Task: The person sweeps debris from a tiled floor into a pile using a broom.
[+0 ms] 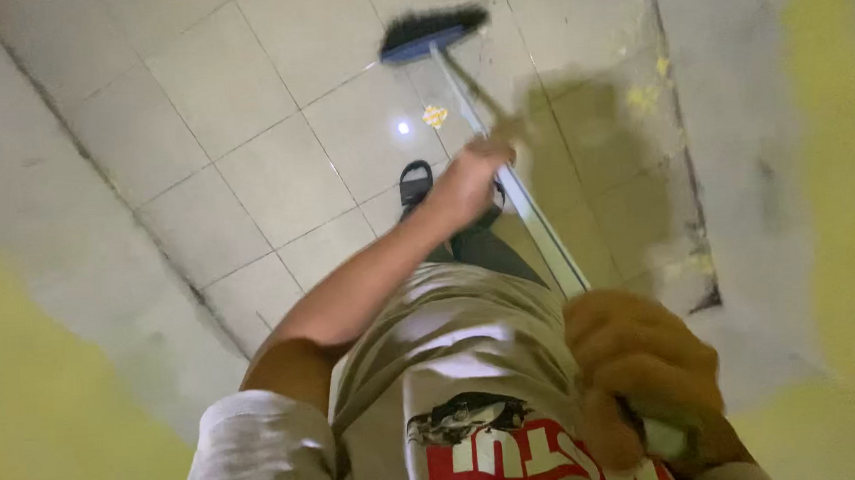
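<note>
Left hand [478, 171]: wrapped round the broom handle [537, 227] midway, fingers blurred.
Right hand [638, 376]: near, clamped on the handle's top end; the end itself is hidden in the fist.
Broom head [431, 31]: far, on the tiled floor [272, 171], smeared by motion.
Crumb [435, 116]: yellow, just near of the head.
Sandal [416, 184]: partly hidden behind the left arm.
Walls: yellow, blurred, cut off at both edges.
</note>
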